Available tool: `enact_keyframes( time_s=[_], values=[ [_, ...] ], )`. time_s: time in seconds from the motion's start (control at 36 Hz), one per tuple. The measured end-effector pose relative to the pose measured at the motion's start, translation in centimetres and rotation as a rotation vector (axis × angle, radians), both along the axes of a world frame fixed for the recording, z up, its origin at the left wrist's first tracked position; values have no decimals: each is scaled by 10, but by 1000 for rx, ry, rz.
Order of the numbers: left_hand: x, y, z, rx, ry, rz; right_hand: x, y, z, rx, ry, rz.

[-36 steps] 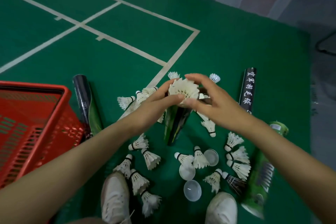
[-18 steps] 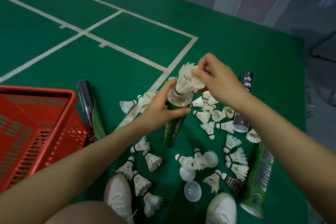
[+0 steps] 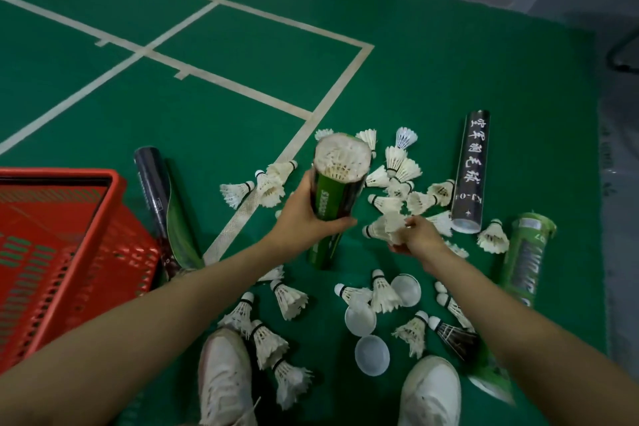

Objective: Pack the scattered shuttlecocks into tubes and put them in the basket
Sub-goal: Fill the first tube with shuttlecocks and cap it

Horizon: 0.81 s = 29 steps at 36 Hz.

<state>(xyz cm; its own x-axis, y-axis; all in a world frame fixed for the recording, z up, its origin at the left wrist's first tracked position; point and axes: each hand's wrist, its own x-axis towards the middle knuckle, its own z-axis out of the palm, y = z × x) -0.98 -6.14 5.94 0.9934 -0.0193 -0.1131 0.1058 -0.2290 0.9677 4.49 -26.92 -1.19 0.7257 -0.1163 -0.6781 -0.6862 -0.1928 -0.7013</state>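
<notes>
Two hands in the head view: the left hand [image 3: 304, 218] grips the upright green tube [image 3: 332, 197], its mouth packed with white feathers. The right hand [image 3: 420, 237] pinches a shuttlecock [image 3: 383, 228] just beside that tube. The red basket [image 3: 103, 252] stands apart, far left.

basket [image 3: 114, 252] far left, held tube [image 3: 337, 197] centre, shuttlecocks [image 3: 397, 183] right of it, caps [image 3: 371, 354] between shoes [image 3: 224, 380]

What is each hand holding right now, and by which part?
Left hand grips the green tube around its middle. Right hand pinches a shuttlecock by its feathers.
</notes>
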Motion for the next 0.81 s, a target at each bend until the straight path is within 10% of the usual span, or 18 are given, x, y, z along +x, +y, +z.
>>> enact_keyframes(
  time_s=[0.19, 0.33, 0.44, 0.81],
  values=[
    [2, -2, -38, 43, 87, 18, -3, -13, -62, 4, 71, -42],
    [5, -5, -44, 50, 63, 30, -24, -40, -84, -650, -63, 560],
    [4, -7, -46, 43, 59, 23, -43, -52, -100, -791, 24, 908],
    [-2, 3, -54, -4, 85, 42, -62, -59, -122, -976, -6, 887]
  ],
)
